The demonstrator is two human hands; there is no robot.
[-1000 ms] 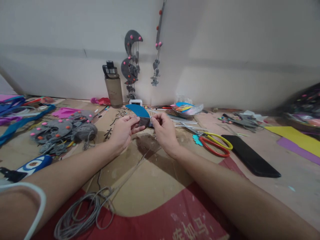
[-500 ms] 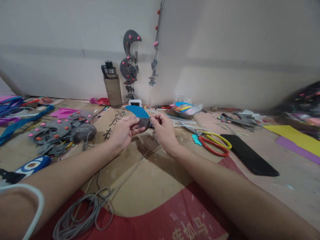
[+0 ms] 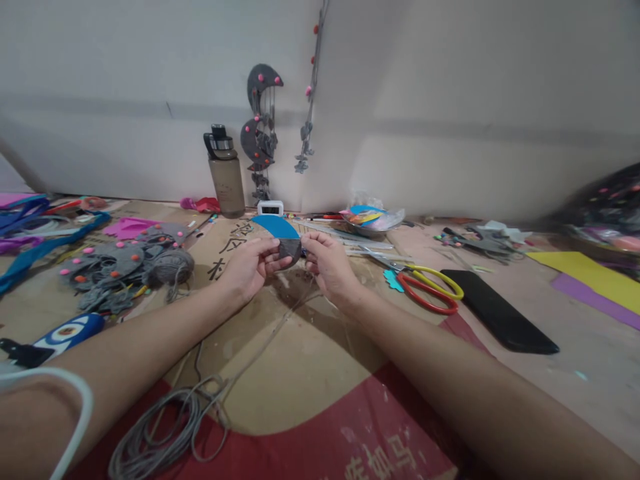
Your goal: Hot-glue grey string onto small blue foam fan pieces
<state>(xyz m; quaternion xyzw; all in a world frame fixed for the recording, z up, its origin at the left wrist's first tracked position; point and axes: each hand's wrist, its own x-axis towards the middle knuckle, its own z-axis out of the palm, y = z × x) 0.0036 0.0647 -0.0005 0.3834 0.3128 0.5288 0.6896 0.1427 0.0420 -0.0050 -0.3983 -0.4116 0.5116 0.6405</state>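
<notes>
A blue crescent (image 3: 274, 227), its lower right part wrapped in dark grey yarn (image 3: 289, 251), is held up above the cardboard. My left hand (image 3: 251, 261) pinches it from the left, with thumb and fingers on the wrapped part. At its right edge my right hand (image 3: 327, 260) is closed, thumb against forefinger, on the grey yarn. From there a strand of yarn (image 3: 265, 343) runs down to a loose coil (image 3: 160, 427) near the front. The exact grip of the right fingertips is partly hidden.
Scissors (image 3: 430, 288) and a black phone (image 3: 500, 310) lie to the right. Grey crescents with pom-poms (image 3: 120, 260) and a yarn ball (image 3: 171, 267) are at left. A water bottle (image 3: 227, 177) and a small digital clock (image 3: 271, 209) stand near the wall, where grey crescent garlands (image 3: 263, 87) hang.
My right hand has shifted slightly down beside the crescent, and the yarn strand near its fingers sits higher. The crescent stays in my left hand; the view has tipped slightly.
</notes>
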